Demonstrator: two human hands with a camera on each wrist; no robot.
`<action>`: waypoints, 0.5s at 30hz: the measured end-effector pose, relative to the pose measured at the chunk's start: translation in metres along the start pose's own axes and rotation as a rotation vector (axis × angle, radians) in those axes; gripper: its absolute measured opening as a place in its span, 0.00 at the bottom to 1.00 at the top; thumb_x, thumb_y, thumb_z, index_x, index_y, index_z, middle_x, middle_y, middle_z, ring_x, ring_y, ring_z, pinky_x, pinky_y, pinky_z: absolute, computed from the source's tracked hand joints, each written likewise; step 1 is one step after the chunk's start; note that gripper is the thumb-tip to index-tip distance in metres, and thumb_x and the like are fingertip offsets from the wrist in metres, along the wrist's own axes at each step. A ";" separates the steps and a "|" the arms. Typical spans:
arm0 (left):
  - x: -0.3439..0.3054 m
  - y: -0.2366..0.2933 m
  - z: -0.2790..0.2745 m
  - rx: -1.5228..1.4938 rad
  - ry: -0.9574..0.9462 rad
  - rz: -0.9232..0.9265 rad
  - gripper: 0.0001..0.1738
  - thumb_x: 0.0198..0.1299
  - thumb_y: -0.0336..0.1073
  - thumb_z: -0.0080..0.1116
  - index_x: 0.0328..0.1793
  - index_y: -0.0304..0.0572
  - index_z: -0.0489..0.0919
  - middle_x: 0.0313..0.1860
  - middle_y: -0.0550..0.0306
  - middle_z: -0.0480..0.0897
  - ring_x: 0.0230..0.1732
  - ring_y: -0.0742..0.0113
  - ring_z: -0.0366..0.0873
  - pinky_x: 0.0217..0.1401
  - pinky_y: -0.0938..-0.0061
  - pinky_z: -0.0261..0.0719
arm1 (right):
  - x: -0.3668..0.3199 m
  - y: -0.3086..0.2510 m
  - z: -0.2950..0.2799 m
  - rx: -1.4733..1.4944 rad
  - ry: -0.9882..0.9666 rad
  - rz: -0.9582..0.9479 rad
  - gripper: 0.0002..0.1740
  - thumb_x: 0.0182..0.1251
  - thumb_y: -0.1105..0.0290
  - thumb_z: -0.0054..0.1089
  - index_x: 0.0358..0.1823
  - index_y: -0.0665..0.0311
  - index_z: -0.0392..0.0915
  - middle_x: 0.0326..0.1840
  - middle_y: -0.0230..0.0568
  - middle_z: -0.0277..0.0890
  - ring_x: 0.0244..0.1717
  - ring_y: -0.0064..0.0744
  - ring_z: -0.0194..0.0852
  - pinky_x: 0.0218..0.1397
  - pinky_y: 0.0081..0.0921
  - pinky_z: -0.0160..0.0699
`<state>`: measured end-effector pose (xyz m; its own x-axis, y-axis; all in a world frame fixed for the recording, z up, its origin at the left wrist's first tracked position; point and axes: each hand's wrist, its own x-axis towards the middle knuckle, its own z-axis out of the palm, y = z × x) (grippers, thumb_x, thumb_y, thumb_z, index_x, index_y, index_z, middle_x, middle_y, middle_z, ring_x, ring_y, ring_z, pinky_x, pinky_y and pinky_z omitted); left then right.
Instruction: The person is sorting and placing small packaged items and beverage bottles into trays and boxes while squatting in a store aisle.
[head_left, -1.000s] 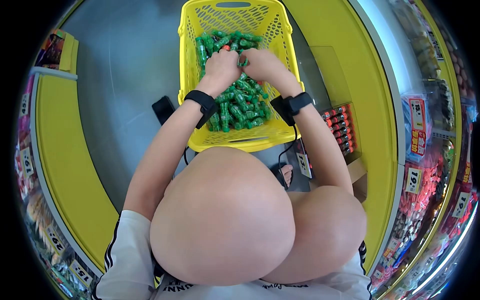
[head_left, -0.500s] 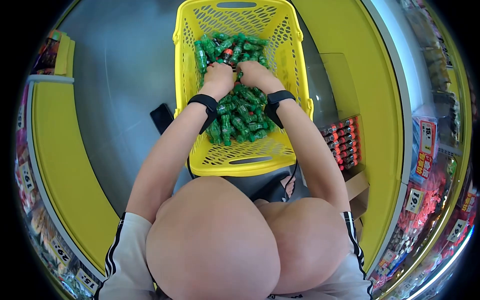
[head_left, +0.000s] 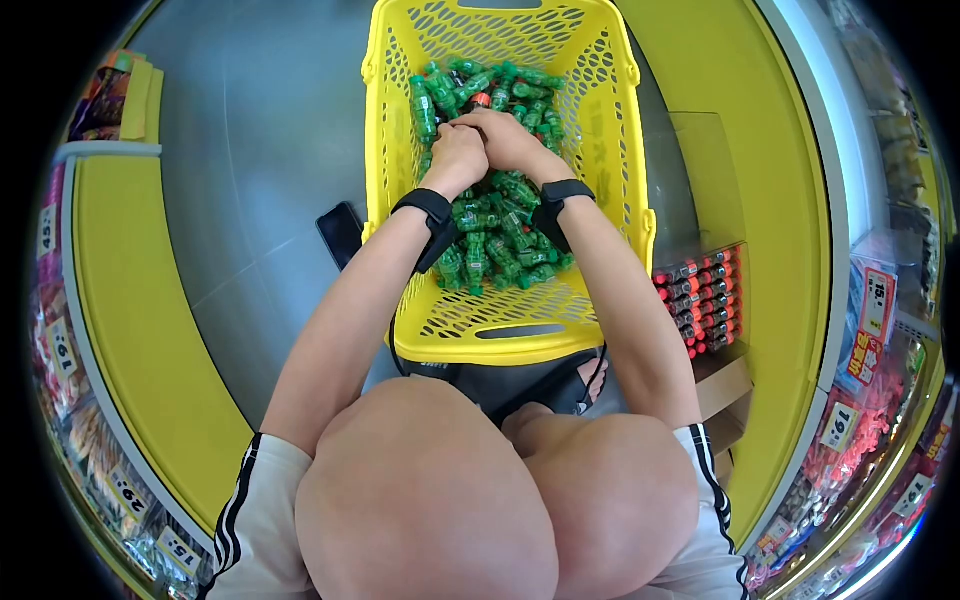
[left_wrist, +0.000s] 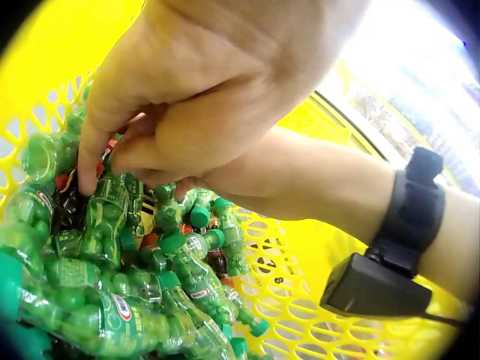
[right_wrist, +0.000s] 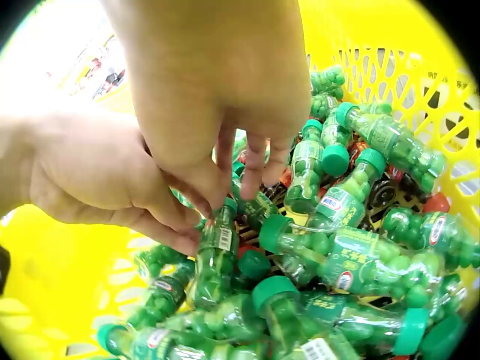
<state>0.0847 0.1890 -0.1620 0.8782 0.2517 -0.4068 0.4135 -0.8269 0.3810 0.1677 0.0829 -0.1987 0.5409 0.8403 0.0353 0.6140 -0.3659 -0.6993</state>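
Both hands reach into a yellow basket (head_left: 385, 190) of small green-capped bottles (head_left: 515, 228) filled with green balls. My left hand (head_left: 458, 160) lies beside and partly under my right hand (head_left: 508, 142). In the left wrist view, a left finger points down beside a dark bottle (left_wrist: 69, 202), near something red. The right wrist view has my right hand (right_wrist: 217, 82) with its fingers hanging down among the bottles, and my left hand (right_wrist: 97, 169) with fingertips against an upright green bottle (right_wrist: 217, 259). Neither hand visibly grips a bottle; some fingertips are hidden.
A red-capped bottle (head_left: 481, 100) lies beyond the hands. Right of the basket, a box of red-capped dark bottles (head_left: 708, 300) stands by the yellow shelf base (head_left: 775, 200). A phone (head_left: 340, 232) lies on the grey floor at the left. Shelves of packets line both sides.
The basket appears lower and further right in the head view. The hands have come closer together; the right hand now overlaps the left.
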 end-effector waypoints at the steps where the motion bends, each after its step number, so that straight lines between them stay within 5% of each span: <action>1: -0.001 0.002 -0.005 -0.020 -0.033 -0.037 0.24 0.67 0.34 0.62 0.64 0.21 0.84 0.67 0.21 0.79 0.69 0.31 0.79 0.69 0.51 0.83 | 0.002 0.000 0.000 0.006 -0.060 0.073 0.21 0.67 0.72 0.66 0.61 0.57 0.89 0.58 0.52 0.89 0.61 0.57 0.86 0.64 0.46 0.86; 8: 0.044 -0.016 0.024 -0.009 -0.207 -0.116 0.27 0.62 0.29 0.68 0.68 0.26 0.83 0.75 0.16 0.72 0.69 0.33 0.82 0.69 0.55 0.84 | 0.009 -0.016 -0.007 -0.116 -0.145 0.200 0.20 0.68 0.69 0.66 0.61 0.51 0.90 0.57 0.53 0.90 0.60 0.57 0.88 0.64 0.49 0.87; 15: 0.029 0.008 0.004 0.182 -0.341 -0.176 0.34 0.61 0.23 0.67 0.77 0.38 0.79 0.87 0.46 0.62 0.82 0.33 0.65 0.80 0.44 0.72 | 0.000 -0.035 -0.021 -0.181 -0.187 0.234 0.17 0.69 0.67 0.66 0.58 0.52 0.90 0.56 0.53 0.90 0.59 0.57 0.88 0.63 0.51 0.87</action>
<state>0.1122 0.1882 -0.1737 0.6553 0.2412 -0.7158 0.4738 -0.8693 0.1408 0.1580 0.0869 -0.1590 0.5747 0.7779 -0.2541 0.5868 -0.6081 -0.5347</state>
